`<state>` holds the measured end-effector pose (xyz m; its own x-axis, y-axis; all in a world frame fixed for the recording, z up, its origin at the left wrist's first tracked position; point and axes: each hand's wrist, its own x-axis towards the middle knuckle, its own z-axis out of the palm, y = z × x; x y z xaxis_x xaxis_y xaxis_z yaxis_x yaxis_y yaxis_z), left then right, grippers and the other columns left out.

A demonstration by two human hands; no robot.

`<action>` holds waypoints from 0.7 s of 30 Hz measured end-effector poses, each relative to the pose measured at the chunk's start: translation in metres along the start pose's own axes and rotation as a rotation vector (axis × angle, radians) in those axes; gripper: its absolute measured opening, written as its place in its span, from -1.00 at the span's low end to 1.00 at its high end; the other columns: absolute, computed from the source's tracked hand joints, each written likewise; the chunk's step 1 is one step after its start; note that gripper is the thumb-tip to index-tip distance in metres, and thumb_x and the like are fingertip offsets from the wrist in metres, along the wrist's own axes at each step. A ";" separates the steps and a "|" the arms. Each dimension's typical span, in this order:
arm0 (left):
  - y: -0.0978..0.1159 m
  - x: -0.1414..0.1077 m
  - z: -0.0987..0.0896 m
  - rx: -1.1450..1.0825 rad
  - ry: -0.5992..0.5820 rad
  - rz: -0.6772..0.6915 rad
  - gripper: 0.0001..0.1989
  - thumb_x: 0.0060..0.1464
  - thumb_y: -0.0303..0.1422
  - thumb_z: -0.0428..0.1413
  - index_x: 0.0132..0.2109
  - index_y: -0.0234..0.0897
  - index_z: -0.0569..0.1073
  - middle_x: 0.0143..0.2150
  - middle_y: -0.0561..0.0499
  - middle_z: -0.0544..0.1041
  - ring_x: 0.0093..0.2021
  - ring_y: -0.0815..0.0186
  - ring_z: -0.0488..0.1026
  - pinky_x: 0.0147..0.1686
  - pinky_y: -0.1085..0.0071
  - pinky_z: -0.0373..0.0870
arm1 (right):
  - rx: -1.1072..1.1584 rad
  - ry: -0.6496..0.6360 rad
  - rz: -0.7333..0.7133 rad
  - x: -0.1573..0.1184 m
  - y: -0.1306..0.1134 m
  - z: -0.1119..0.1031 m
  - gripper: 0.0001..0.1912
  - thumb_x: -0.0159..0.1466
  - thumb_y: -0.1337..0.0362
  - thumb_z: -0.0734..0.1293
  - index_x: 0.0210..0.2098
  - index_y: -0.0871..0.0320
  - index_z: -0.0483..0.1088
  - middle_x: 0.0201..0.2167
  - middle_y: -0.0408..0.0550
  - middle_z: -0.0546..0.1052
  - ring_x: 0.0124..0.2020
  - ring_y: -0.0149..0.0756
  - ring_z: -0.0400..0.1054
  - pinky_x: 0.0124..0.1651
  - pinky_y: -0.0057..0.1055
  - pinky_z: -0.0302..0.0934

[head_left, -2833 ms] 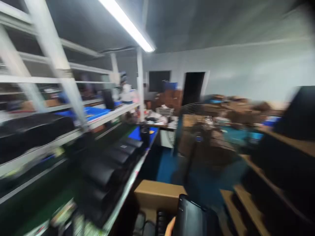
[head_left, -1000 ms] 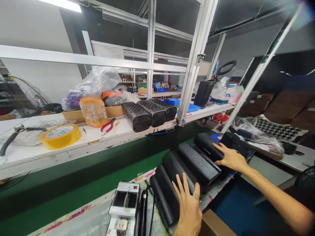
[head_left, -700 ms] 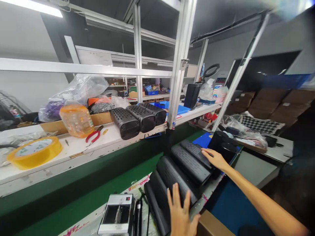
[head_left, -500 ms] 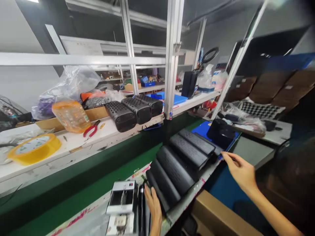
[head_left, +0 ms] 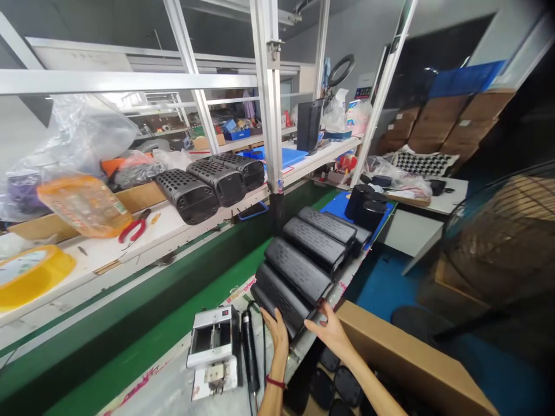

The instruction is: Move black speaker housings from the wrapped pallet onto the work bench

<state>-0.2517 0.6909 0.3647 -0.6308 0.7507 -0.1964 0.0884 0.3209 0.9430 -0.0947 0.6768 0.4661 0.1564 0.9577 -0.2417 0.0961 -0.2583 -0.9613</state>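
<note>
A row of several long black speaker bodies [head_left: 314,245] lies side by side on the bench edge, beside the green belt [head_left: 182,294]. The nearest speaker [head_left: 280,297] sits between my two hands. My left hand [head_left: 277,334] presses against its near left end, fingers stretched along it. My right hand [head_left: 332,330] grips its right end from below the bench edge. A red band circles my left wrist.
A silver device [head_left: 214,346] and a black electric screwdriver [head_left: 250,353] lie left of my hands. An open cardboard box [head_left: 407,364] with black parts stands below. Three perforated black housings [head_left: 203,184], red pliers [head_left: 134,226], an orange bottle [head_left: 84,203] and yellow tape [head_left: 26,276] occupy the shelf. A wire fan [head_left: 503,231] stands right.
My view swung right. My right hand came back from the far end of the speaker row to the nearest speaker, and my left hand slid to that speaker's other end.
</note>
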 end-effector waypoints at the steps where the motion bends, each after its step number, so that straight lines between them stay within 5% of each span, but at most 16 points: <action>1: -0.001 0.002 -0.002 0.001 -0.012 -0.003 -0.34 0.43 -0.05 0.08 0.52 -0.19 0.15 0.62 -0.24 0.08 0.59 -0.11 0.08 0.52 -0.27 0.13 | -0.007 -0.012 -0.008 0.000 -0.001 0.003 0.08 -0.21 -0.17 0.55 0.24 0.19 0.39 0.30 0.26 0.42 0.34 0.24 0.34 0.29 0.02 0.42; 3: -0.002 0.005 -0.005 0.007 -0.028 -0.014 -0.34 0.43 -0.07 0.10 0.51 -0.20 0.18 0.62 -0.24 0.08 0.59 -0.10 0.09 0.52 -0.25 0.14 | -0.015 -0.003 -0.012 -0.002 -0.006 -0.001 0.23 -0.21 -0.22 0.53 0.34 0.27 0.29 0.32 0.36 0.38 0.33 0.31 0.33 0.24 0.06 0.44; 7: -0.002 0.010 -0.003 0.023 -0.035 -0.030 -0.34 0.43 -0.06 0.08 0.52 -0.19 0.16 0.64 -0.23 0.03 0.60 -0.10 0.06 0.53 -0.23 0.11 | -0.026 0.106 -0.118 0.004 -0.031 -0.027 0.50 -0.04 -0.42 0.40 0.57 0.31 -0.23 0.49 0.41 0.09 0.45 0.22 0.18 0.32 0.03 0.39; 12: 0.000 0.014 -0.003 0.024 -0.029 -0.033 -0.34 0.43 -0.04 0.07 0.51 -0.18 0.16 0.62 -0.25 0.08 0.57 -0.11 0.13 0.50 -0.23 0.18 | -0.123 0.053 -0.296 0.033 -0.065 -0.032 0.10 0.01 -0.28 0.51 0.39 0.12 0.27 0.40 0.16 0.27 0.41 0.11 0.21 0.40 -0.02 0.32; 16: 0.003 0.021 0.000 0.042 0.011 -0.034 -0.36 0.41 -0.04 0.12 0.47 -0.20 0.25 0.56 -0.26 0.21 0.52 -0.12 0.23 0.46 -0.26 0.25 | -0.182 0.023 -0.350 0.045 -0.072 -0.017 -0.06 0.14 -0.09 0.55 0.38 0.17 0.28 0.36 0.21 0.27 0.33 0.07 0.27 0.31 0.05 0.36; 21: 0.021 0.037 -0.013 0.124 0.112 0.058 -0.46 0.37 -0.07 0.18 0.33 -0.27 0.42 0.38 -0.26 0.46 0.34 -0.06 0.47 0.32 -0.20 0.45 | -0.238 0.003 -0.383 0.046 -0.079 -0.003 -0.11 0.23 0.09 0.55 0.45 0.14 0.22 0.46 0.17 0.16 0.49 0.09 0.06 0.58 0.16 0.00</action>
<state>-0.2828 0.7176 0.3806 -0.7031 0.7033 -0.1046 0.2174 0.3527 0.9101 -0.0918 0.7410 0.5310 0.0685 0.9896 0.1267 0.3707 0.0927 -0.9241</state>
